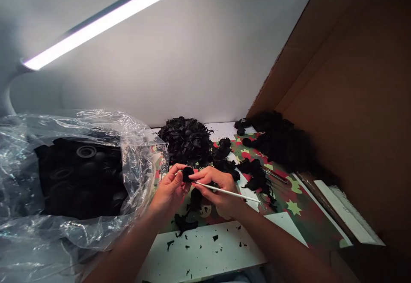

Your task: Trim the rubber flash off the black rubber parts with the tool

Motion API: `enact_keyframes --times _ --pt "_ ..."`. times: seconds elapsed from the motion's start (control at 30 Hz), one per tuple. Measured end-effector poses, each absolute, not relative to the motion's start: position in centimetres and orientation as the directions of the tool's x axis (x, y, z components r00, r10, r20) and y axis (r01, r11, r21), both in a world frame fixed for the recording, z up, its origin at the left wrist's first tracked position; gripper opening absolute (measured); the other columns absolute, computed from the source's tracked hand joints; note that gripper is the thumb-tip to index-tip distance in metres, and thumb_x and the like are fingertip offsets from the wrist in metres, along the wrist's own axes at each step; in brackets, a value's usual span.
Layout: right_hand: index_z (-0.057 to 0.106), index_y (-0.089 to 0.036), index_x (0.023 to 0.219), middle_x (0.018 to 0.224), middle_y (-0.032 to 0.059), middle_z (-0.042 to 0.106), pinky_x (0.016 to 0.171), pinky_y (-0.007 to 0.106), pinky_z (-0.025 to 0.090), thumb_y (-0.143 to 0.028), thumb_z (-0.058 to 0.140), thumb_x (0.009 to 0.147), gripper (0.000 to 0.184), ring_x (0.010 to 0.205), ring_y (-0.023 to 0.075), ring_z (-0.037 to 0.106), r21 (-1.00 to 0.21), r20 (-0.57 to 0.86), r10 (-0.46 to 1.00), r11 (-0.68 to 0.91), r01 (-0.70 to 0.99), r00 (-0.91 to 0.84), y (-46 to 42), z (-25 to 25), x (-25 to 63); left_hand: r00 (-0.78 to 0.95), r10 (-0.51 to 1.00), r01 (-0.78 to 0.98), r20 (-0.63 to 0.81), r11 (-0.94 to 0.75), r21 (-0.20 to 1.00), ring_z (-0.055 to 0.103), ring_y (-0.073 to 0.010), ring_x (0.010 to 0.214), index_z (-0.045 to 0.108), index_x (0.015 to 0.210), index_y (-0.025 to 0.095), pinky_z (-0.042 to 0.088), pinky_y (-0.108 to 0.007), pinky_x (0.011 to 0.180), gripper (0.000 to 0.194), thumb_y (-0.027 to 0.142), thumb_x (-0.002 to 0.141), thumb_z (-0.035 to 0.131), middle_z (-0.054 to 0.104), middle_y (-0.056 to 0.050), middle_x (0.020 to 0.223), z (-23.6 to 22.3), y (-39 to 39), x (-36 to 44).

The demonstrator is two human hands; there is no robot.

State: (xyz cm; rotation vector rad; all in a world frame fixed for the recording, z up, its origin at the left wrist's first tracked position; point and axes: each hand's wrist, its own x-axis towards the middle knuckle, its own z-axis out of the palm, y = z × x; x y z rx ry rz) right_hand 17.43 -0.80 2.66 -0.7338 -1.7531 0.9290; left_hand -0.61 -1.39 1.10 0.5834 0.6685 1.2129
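My left hand (169,189) pinches a small round black rubber part (187,174) between thumb and fingers. My right hand (214,184) is closed on a thin white stick tool (231,193), its tip meeting the black part and its handle pointing right. Both hands hover over a white board (205,253) speckled with black trimmings. A dark scrap (184,222) hangs or lies just below the hands.
A clear plastic bag (73,176) of black rubber parts fills the left. A heap of black scraps (187,141) sits behind the hands, more black parts (276,139) to the right on patterned paper (292,197). A cardboard wall (346,103) stands right; a lamp bar (109,19) above.
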Motion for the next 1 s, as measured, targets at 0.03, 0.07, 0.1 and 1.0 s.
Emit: enact_keyframes --times 0.03,0.07,0.1,1.0 --pt "0.067 -0.022 0.082 0.105 0.0067 0.078 0.089 0.036 0.056 -0.019 0.067 0.091 0.01 0.098 0.0205 0.072 -0.845 0.483 0.808 0.531 0.062 -0.337 -0.8 2.6 17.4 0.211 0.965 -0.645 -0.154 0.256 0.72 0.055 -0.0074 0.064 0.068 0.094 0.016 0.045 -0.017 0.059 0.032 0.04 0.078 0.083 0.063 0.0 0.08 1.1 -1.4 -0.6" --pt "0.067 -0.022 0.082 0.105 0.0066 0.078 0.088 0.036 0.056 -0.018 0.067 0.091 0.01 0.098 0.0203 0.072 -0.839 0.49 0.803 0.54 0.064 -0.339 -0.7 2.6 17.4 0.213 0.965 -0.643 -0.156 0.259 0.721 0.056 -0.0081 0.066 0.068 0.094 0.016 0.046 -0.017 0.061 0.032 0.04 0.078 0.083 0.063 0.0 0.08 1.2 -1.4 -0.5" --pt "0.067 -0.022 0.082 0.105 0.0065 0.078 0.088 0.036 0.056 -0.017 0.067 0.091 0.01 0.098 0.02 0.071 -0.833 0.497 0.797 0.549 0.068 -0.343 -0.7 2.6 17.4 0.213 0.964 -0.64 -0.158 0.259 0.723 0.057 -0.0087 0.069 0.069 0.093 0.016 0.047 -0.017 0.063 0.033 0.041 0.077 0.083 0.064 0.0 0.08 1.2 -1.4 -0.5" --pt "0.069 -0.025 0.102 0.108 0.005 0.078 0.086 0.041 0.052 -0.017 0.053 0.099 0.018 0.096 0.0223 0.07 -0.486 0.7 0.589 0.807 0.335 -0.404 -0.6 1.0 16.9 0.223 0.95 -0.638 -0.218 0.311 0.704 0.055 -0.0074 0.057 0.066 0.091 0.016 0.045 -0.017 0.052 0.036 0.04 0.073 0.087 0.063 0.001 0.073 1.7 -1.6 -0.2"
